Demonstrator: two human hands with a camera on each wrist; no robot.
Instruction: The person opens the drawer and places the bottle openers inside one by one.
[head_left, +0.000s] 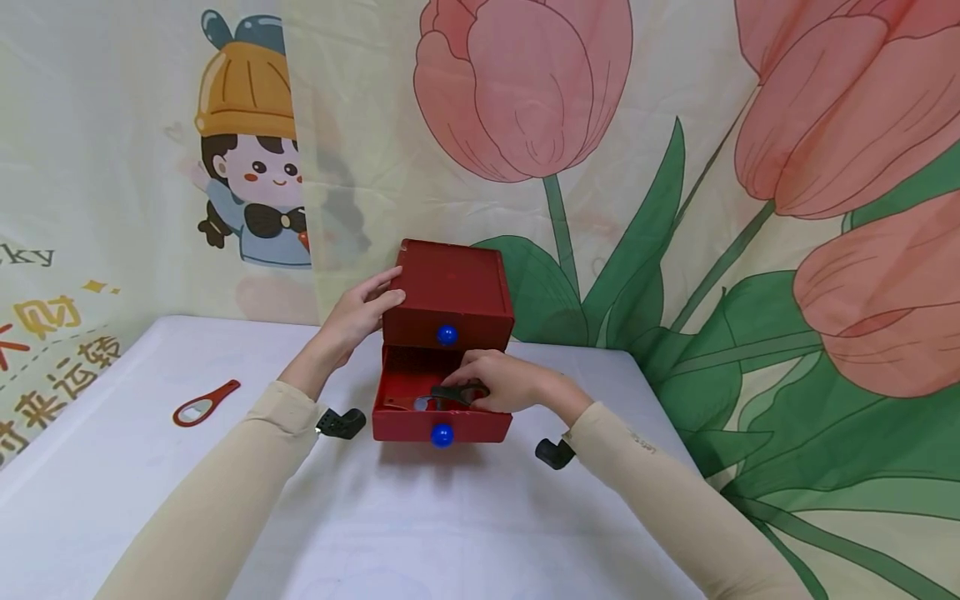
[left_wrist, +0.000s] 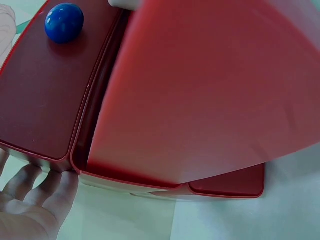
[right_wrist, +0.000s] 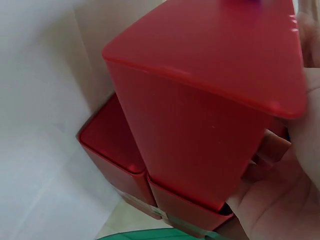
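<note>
A small red cabinet (head_left: 450,279) with two drawers stands at the back of the table. Its upper drawer, with a blue knob (head_left: 447,335), is closed; the lower drawer (head_left: 480,428) is pulled out toward me. My left hand (head_left: 352,321) rests against the cabinet's left side, fingers (left_wrist: 37,192) mostly straight. Reaching into the lower drawer, my right hand (head_left: 502,381) pinches a black looped item (head_left: 456,394), whose exact kind I cannot tell. Beside it in the drawer lie a grey-blue rounded piece (head_left: 422,403) and a thin red piece (head_left: 396,405). In the right wrist view the drawer hides my fingertips.
On the left of the white table (head_left: 315,517) lies a red-handled tool with an oval head (head_left: 206,404). A printed cloth with tulips (head_left: 525,83) hangs right behind the cabinet. Black wrist cameras (head_left: 341,423) stick out near both sleeves.
</note>
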